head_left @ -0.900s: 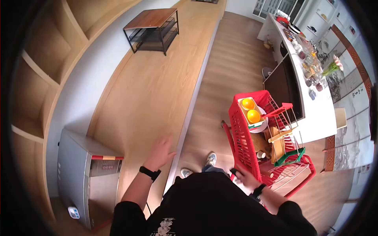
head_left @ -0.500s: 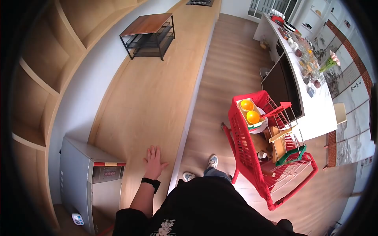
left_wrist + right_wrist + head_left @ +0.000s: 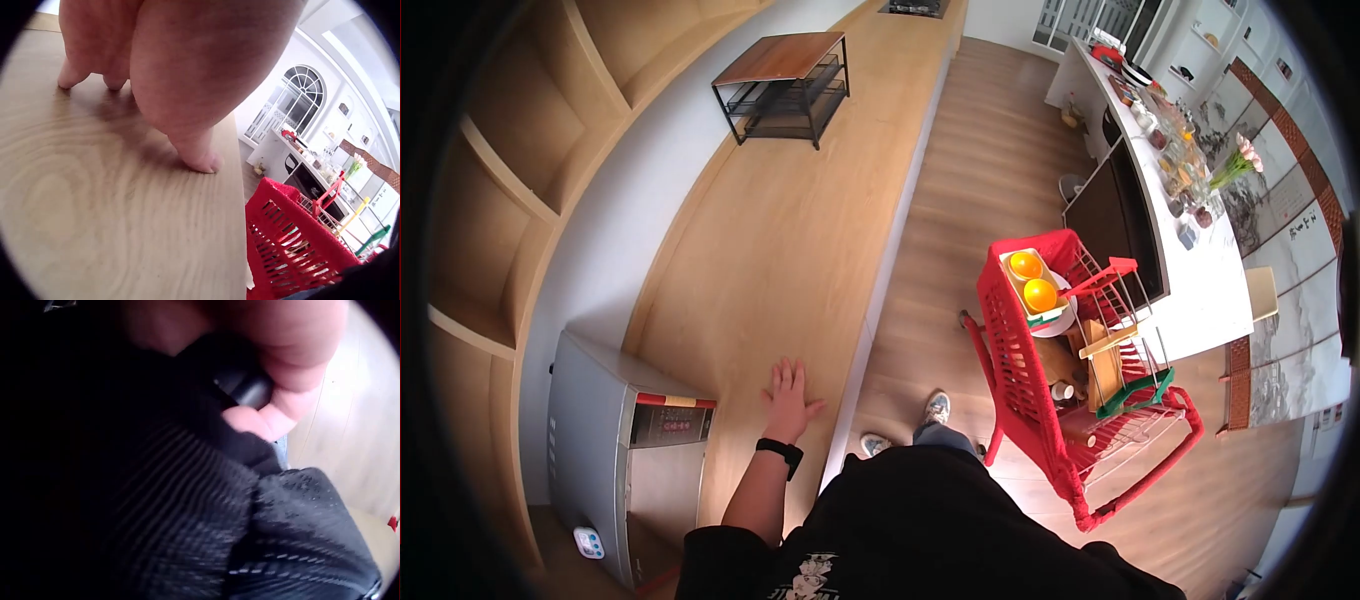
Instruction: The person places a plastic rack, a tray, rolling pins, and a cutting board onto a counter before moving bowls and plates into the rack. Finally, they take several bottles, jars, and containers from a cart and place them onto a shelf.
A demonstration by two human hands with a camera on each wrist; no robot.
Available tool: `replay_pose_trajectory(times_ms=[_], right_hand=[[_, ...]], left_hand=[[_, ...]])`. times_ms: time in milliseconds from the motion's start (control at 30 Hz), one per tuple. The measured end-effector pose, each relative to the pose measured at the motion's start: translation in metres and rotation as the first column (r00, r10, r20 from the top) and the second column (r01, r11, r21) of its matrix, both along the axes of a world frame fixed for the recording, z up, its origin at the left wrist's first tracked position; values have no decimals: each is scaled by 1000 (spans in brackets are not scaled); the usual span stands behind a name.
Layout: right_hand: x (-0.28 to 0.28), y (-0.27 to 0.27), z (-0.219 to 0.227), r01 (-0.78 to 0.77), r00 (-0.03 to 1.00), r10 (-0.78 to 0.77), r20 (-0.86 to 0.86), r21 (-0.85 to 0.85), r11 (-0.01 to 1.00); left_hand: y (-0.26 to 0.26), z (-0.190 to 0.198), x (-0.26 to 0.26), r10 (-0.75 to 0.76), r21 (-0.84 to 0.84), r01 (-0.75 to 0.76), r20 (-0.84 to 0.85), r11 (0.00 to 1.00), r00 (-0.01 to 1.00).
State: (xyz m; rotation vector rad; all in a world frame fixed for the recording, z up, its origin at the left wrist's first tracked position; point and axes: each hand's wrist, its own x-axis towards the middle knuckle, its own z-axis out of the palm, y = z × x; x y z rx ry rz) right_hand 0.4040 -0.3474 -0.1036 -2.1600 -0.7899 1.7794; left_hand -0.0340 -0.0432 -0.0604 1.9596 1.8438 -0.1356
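The left hand (image 3: 789, 403) rests with spread fingers on the long wooden counter (image 3: 750, 270), right of a grey appliance. Close up in the left wrist view, fingertips and thumb of that hand (image 3: 169, 69) touch the wood near its edge. In the right wrist view the right hand (image 3: 281, 356) curls round a small, smooth black object (image 3: 250, 390), beside dark fabric (image 3: 181, 506); the head view does not show this hand. A red shopping cart (image 3: 1025, 385) stands on the floor to the right, holding two oranges (image 3: 1040, 294) in a box.
A grey appliance (image 3: 590, 440) stands at the counter's near left. Farther along is a wood-topped black rack (image 3: 785, 60). Curved wooden shelves (image 3: 550, 215) line the left wall. A white table (image 3: 1215, 290) with flowers (image 3: 1245, 158) and many items stands right of the cart.
The left hand has come down flat on the counter. The right hand, earlier near the cart with a black object, has left the head view. The cart's handle side now shows fully.
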Motion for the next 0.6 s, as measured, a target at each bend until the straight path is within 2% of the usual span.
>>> replay_pose_trajectory(times_ms=[167,600], right_hand=[[3,-5,-2,-36,999,36,25,-10,999],[-2,-35,-10,-135,985,133,105,5,991]], left_hand=[[-3,-7,-3,-10,14,9,10,1000,1000],[-1,5,2,-1,-17,1,30,1000,1000]])
